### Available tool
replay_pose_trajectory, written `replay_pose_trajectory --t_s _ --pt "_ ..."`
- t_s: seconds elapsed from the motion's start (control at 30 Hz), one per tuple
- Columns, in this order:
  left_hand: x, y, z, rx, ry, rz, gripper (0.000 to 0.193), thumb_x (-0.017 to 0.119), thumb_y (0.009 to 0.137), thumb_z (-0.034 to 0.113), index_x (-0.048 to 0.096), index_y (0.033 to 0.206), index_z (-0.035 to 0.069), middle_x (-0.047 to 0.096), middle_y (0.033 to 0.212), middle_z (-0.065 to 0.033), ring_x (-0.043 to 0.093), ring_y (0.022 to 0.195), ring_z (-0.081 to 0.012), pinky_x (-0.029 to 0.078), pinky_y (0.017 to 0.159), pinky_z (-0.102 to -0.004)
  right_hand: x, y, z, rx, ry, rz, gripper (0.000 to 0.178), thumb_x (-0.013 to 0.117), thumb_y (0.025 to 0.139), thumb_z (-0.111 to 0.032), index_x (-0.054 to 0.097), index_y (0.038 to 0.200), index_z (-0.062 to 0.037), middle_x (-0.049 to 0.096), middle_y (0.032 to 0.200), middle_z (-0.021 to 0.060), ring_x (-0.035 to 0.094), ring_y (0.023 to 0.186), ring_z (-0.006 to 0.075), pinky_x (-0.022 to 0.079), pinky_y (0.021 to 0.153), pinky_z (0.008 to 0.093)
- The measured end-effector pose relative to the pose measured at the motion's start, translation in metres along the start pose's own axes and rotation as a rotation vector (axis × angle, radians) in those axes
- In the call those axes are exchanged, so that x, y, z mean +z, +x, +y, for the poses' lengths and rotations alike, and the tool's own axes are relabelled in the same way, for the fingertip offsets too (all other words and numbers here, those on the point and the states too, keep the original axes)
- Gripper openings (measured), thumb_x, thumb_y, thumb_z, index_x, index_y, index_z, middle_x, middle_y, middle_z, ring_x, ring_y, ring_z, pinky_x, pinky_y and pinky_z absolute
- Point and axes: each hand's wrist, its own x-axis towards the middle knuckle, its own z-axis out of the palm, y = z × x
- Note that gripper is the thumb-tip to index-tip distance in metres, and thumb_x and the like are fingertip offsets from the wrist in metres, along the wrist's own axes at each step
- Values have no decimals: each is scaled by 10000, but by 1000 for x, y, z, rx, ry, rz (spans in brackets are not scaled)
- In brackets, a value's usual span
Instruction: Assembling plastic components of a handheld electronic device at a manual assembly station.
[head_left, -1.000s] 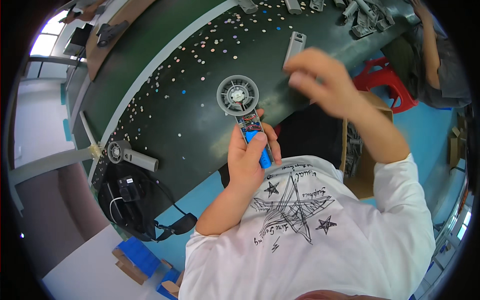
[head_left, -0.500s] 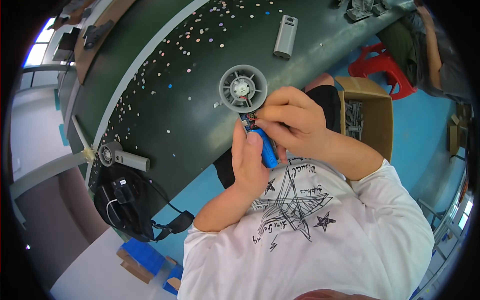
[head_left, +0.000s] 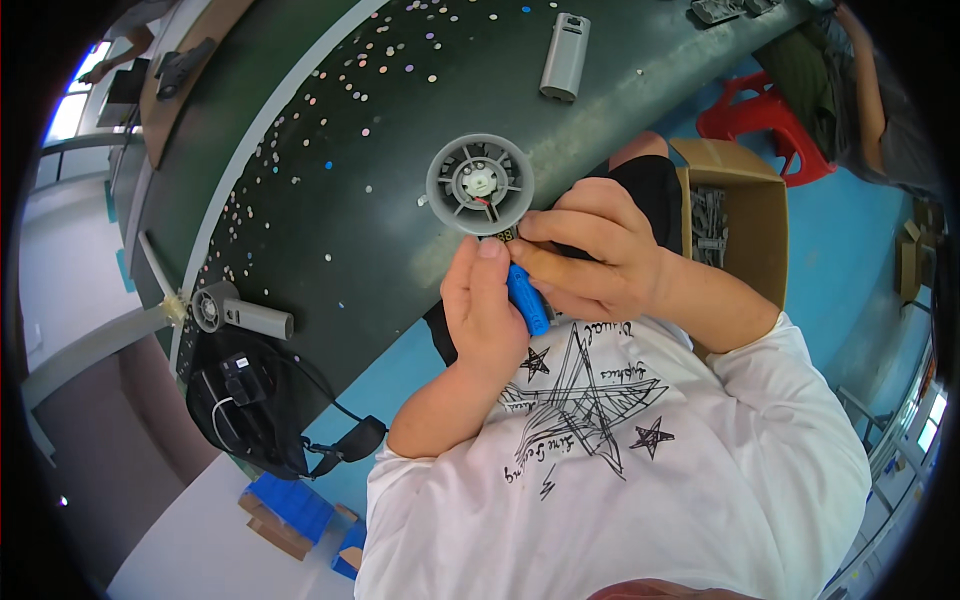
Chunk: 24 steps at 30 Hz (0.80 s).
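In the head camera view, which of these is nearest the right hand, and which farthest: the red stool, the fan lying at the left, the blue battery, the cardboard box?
1. Blue battery: just left of the right hand.
2. Cardboard box: to the right.
3. Red stool: right, beyond the box.
4. Fan: far left, lying on the table.

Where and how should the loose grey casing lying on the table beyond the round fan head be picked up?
Probably across its middle, pinching both long sides and coming from above: the grey casing is long and narrow, lies on the dark table pointing away from the person, and touches no neighbouring part.
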Motion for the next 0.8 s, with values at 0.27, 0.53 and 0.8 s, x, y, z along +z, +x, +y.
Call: replay_pose_trajectory --t_s 0.27,0.53,0.8 --pt "21 9 1 -8 16 220 274 419 1007 216 541 1075 -20 625 901 -73 584 766 -107 471 664 -234 -5 3 -3 104 -62 -5 337 677 663 -80 699 991 -5 626 1052 126 544 858 260 452 730 344" --pt "6 14 5 -69 91 90 350 361 962 232 519 1069 -61 625 733 -172 560 489 -195 462 440 -287 -11 28 48 859 107 170 342 635 883 -235 609 1140 -11 601 1007 137 568 903 254 466 809 336" --pt "9 16 11 -47 77 145 356 340 992 214 468 1187 -55 650 932 -213 657 666 -245 554 576 -336 9 25 84 494 -641 -287 402 661 823 -200 596 1194 -61 609 1108 141 574 1024 306 467 864 427"
